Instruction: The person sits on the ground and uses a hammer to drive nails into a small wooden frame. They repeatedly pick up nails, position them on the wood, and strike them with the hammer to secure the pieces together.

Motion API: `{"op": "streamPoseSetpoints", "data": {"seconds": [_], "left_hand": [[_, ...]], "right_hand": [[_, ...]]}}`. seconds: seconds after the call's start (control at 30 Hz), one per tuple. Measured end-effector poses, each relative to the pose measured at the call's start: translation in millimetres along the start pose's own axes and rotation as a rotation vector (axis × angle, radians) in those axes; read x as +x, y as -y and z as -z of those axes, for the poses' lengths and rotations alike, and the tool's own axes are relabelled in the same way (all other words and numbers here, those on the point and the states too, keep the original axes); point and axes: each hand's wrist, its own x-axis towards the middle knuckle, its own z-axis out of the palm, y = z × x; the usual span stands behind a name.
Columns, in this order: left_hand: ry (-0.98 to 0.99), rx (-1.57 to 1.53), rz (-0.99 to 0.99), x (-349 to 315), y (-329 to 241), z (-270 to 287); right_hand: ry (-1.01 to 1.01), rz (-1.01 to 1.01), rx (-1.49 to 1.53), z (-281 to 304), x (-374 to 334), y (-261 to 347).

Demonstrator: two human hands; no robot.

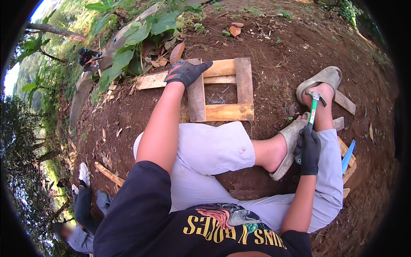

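Observation:
On the soil in front of me lies a small rectangular frame (245, 81) of rough wooden boards. My left hand (185, 73), in a dark glove, grips its far left corner. The thumb stretches right across the board; the other fingers are partly hidden. Several thin nails (219, 100) lie in a loose pile on the ground inside the frame. My right hand (308, 150), also gloved, is closed around the handle of a claw hammer (314, 109) with a green and white grip. The hammer stands head up, above my right lower leg and away from the frame.
A blue saw blade (348, 156) lies by wood pieces (352, 170) to my right. Another board (345, 103) lies beside my sandal (320, 81). A long stick (109, 173) rests at left. One person (83, 237) sits lower left; another (88, 59) is farther off, past leafy plants (139, 34).

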Motion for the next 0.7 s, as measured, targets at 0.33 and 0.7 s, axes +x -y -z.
{"op": "streamPoseSetpoints", "data": {"seconds": [0.33,0.7], "left_hand": [[-0.035,-0.034,0.168,9.5,1.4,-19.3],[-0.120,-0.075,0.074,10.2,-4.2,-7.3]], "right_hand": [[0.019,0.010,0.007,-0.5,0.8,-0.9],[0.019,0.000,0.005,-1.5,-3.2,3.5]]}}
